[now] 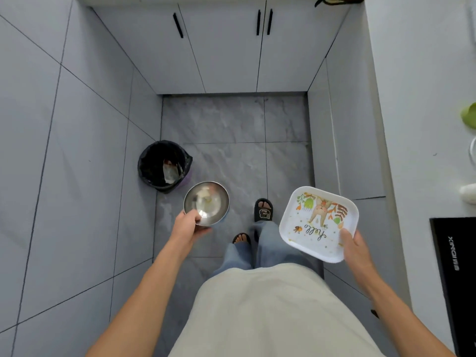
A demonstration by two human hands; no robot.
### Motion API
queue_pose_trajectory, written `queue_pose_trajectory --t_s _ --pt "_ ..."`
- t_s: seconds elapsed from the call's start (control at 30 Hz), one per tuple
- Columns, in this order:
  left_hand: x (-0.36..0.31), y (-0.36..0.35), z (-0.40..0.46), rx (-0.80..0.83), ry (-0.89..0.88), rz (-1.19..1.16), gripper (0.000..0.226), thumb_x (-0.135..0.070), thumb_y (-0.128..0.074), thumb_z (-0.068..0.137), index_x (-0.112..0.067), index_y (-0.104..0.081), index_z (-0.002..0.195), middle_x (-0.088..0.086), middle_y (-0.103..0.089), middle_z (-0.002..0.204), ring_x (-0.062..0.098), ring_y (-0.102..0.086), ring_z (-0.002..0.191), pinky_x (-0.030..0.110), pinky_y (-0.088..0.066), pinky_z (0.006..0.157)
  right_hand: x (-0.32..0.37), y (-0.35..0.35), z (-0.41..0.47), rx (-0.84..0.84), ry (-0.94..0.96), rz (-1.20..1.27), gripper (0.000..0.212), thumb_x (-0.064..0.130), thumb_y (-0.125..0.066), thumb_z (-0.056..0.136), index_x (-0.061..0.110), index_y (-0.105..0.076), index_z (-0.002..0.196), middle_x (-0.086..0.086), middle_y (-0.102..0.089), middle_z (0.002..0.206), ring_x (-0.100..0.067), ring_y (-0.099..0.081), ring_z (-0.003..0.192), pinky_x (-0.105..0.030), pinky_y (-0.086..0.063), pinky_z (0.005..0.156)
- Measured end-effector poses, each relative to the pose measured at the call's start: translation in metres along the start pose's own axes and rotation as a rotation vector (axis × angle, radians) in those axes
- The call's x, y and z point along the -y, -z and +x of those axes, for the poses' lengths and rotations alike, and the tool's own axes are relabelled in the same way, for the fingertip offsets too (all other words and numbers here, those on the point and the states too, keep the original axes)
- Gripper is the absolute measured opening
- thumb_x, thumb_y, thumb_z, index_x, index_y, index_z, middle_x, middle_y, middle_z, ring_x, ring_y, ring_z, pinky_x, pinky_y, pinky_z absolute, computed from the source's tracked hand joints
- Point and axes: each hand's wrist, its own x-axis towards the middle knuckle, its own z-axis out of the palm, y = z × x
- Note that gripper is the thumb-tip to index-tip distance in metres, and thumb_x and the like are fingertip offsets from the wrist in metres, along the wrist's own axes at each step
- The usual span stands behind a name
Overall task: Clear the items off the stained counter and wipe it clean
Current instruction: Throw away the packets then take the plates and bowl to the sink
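My left hand [187,224] grips the near rim of a round steel bowl [207,202], held over the grey floor just right of the bin. A few pale scraps lie inside the bowl. My right hand [354,247] holds a square white plate [318,222] by its near corner, thumb on top. The plate carries a printed animal, leaves and the word "hello", with small yellowish smears on it. The white counter [425,124] runs along the right edge of the view.
A bin lined with a black bag [163,164] stands on the floor by the left tiled wall, with some rubbish inside. White cabinet doors [226,47] close off the far end. On the counter lie a green object [469,119] and a black box [453,266].
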Motion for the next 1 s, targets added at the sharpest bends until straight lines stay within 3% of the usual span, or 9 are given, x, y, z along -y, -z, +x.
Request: queue_pose_trajectory --t_s 0.1,0.3,0.43,0.5,0.73,0.87,1.0 --pt "-0.051 -0.034 0.03 0.039 -0.019 0.014 0.03 0.0 -0.047 0.091 -0.002 -0.06 0.119 0.013 -0.064 0.099 0.024 -0.068 0.081 0.037 -0.063 0.064 0.02 0.007 0.033 -0.04 -0.022 -0.017 0.03 0.027 -0.04 0.108 0.027 -0.06 0.13 0.007 -0.074 0.119 -0.013 -0.071 0.107 -0.03 -0.053 0.081" --pt "-0.116 -0.078 0.071 0.032 0.0 0.027 0.022 0.0 -0.048 0.091 -0.008 -0.062 0.107 0.013 -0.064 0.097 0.026 -0.067 0.084 0.036 -0.062 0.061 0.091 0.006 0.115 -0.025 -0.023 -0.062 0.028 0.031 -0.042 0.109 0.029 -0.063 0.126 0.009 -0.076 0.115 -0.014 -0.072 0.105 -0.032 -0.053 0.082" --pt "-0.139 -0.077 0.085 -0.03 0.047 0.021 0.024 0.002 -0.048 0.092 -0.003 -0.061 0.112 0.013 -0.065 0.095 0.028 -0.068 0.085 0.036 -0.063 0.061 0.171 -0.015 0.157 0.009 0.025 -0.066 0.024 0.027 -0.042 0.109 0.041 -0.062 0.111 0.022 -0.076 0.103 0.003 -0.073 0.088 -0.021 -0.052 0.073" --pt "-0.148 -0.07 0.091 -0.065 0.071 0.007 0.023 0.002 -0.048 0.092 -0.003 -0.062 0.108 0.014 -0.065 0.094 0.03 -0.066 0.085 0.038 -0.062 0.064 0.212 -0.033 0.174 0.048 0.06 -0.062 0.027 0.024 -0.041 0.109 0.04 -0.06 0.119 0.023 -0.076 0.104 0.005 -0.073 0.091 -0.018 -0.055 0.074" --pt "-0.185 -0.045 0.133 -0.158 0.181 -0.017 0.023 0.0 -0.049 0.094 -0.001 -0.062 0.114 0.016 -0.066 0.097 0.031 -0.068 0.084 0.041 -0.062 0.068 0.334 -0.098 0.239 0.115 0.13 -0.08 0.028 0.032 -0.042 0.108 0.038 -0.057 0.131 0.021 -0.073 0.113 0.0 -0.071 0.1 -0.029 -0.053 0.087" --pt "-0.231 -0.045 0.167 -0.161 0.2 -0.007 0.026 0.0 -0.05 0.094 0.0 -0.063 0.116 0.018 -0.068 0.102 0.032 -0.069 0.087 0.04 -0.062 0.067 0.393 -0.135 0.268 0.138 0.142 -0.067 0.027 0.032 -0.04 0.11 0.037 -0.056 0.131 0.02 -0.075 0.112 0.004 -0.073 0.096 -0.019 -0.054 0.077" --pt "-0.296 -0.064 0.201 -0.117 0.172 0.006 0.023 0.0 -0.049 0.094 -0.002 -0.064 0.111 0.016 -0.067 0.098 0.029 -0.067 0.084 0.039 -0.061 0.066 0.431 -0.158 0.29 0.099 0.14 -0.093 0.023 0.036 -0.041 0.108 0.042 -0.057 0.123 0.019 -0.076 0.109 0.0 -0.073 0.096 -0.026 -0.056 0.081"
